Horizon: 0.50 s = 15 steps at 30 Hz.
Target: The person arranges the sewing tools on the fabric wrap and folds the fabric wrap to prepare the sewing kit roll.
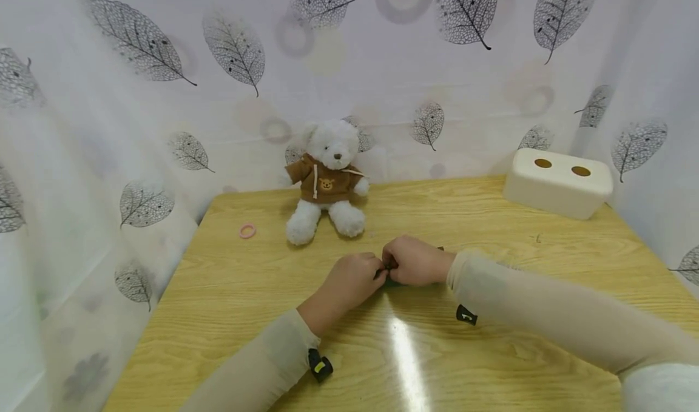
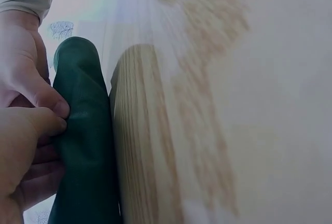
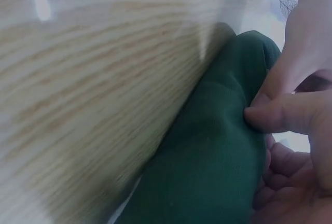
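A long, soft green fabric pouch (image 1: 397, 283) lies on the table, mostly hidden under the hands in the head view. In the left wrist view the pouch (image 2: 85, 146) runs lengthwise with a rounded far end, and the right wrist view shows its smooth side (image 3: 207, 136). My left hand (image 1: 349, 278) pinches its upper edge between thumb and finger. Right beside it, fingertips almost meeting, my right hand (image 1: 415, 260) pinches the same edge. What exactly the fingertips grip there I cannot tell.
A white teddy bear (image 1: 330, 181) in a brown hoodie sits behind the hands. Left of it lies a pink ring (image 1: 247, 231). A cream box (image 1: 558, 183) with two round holes stands at the back right. Leaf-printed curtain (image 1: 229, 114) hangs around the wooden table (image 1: 229, 303).
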### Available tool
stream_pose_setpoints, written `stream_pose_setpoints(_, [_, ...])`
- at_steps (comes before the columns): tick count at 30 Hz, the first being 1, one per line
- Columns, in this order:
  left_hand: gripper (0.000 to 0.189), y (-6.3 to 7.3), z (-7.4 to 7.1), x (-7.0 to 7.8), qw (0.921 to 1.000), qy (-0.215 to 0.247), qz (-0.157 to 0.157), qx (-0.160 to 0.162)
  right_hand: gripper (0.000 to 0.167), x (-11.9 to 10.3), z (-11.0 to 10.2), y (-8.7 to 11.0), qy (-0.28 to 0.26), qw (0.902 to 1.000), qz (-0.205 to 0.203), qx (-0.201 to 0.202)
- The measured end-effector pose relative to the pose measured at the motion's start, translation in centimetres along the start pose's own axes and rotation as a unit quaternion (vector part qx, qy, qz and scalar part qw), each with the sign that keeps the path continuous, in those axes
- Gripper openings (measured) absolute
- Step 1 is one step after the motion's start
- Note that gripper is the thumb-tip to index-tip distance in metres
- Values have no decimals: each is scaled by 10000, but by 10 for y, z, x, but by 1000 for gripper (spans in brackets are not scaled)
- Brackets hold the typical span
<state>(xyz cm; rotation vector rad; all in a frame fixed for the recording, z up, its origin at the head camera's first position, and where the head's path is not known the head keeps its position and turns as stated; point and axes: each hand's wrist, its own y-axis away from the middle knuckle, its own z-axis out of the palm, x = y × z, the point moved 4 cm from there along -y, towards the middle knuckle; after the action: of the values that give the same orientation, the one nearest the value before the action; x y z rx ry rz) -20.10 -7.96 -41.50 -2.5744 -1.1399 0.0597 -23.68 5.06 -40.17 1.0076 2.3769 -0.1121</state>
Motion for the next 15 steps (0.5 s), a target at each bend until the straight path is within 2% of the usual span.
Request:
stream_pose_setpoints(5, [26,0,1,-2,9994,173,-215,-231,9,-2,2,3,194,9996,-106,193])
stream_pose_setpoints(8, [18,0,0,-4,9992,188,-297,-195,7,-2,3,5,235,9995,-116,188])
stream_pose_setpoints(11, [18,0,-2,-3,9997,84,-203,-124,7,-3,4,6,288,9993,-126,194])
stream_pose_setpoints(15, [18,-1,-4,1,9997,-190,85,-93,9,-3,5,6,363,9986,-200,341])
